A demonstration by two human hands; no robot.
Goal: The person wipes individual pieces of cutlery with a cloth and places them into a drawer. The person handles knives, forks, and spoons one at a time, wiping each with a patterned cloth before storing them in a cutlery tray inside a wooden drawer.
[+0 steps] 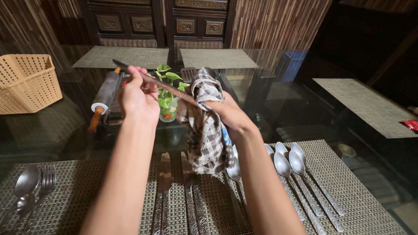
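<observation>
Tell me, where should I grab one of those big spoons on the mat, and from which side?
Take a big spoon by its long patterned handle, coming from above at the near end. The bowls point away and lie packed side by side, while the handles fan out toward the placemat's near edge, leaving some finger room. The right hand, wrapped in the checked cloth, hovers just beyond the bowls.

Home dining room: glass table (305, 109) with woven placemats (126, 56), laid-out cutlery (300, 174), carved wooden cabinet (156, 21).
</observation>
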